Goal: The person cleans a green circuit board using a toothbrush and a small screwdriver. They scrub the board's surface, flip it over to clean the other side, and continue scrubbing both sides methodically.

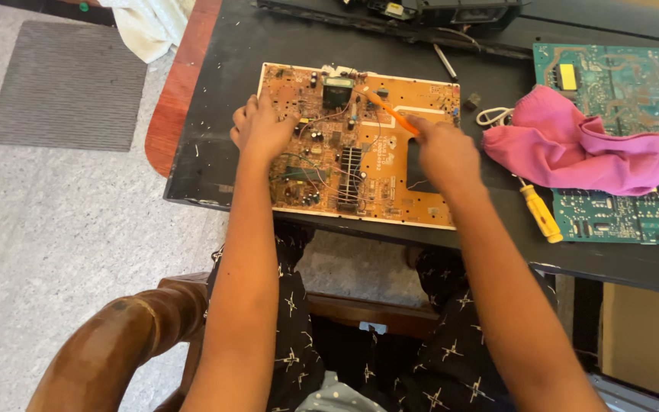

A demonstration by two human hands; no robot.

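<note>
- Orange circuit board (360, 152) lies near the front edge of a black table (215, 152).
- Left hand (262, 130) presses on it, fingers curled, holding nothing.
- Right hand (444, 152) grips an orange tool (390, 112).
- Pink cloth (573, 145), green circuit board (627, 206) and yellow screwdriver (541, 214) sit toward the right edge.

To my right a pink cloth (573, 149) lies crumpled over a green circuit board (619, 214). A yellow-handled screwdriver (541, 214) rests just left of that board, nearer me. A white cable loop (491, 116) sits beside the cloth. Far left, a grey floor mat (66, 84); near left, a wooden chair arm (116, 343).
</note>
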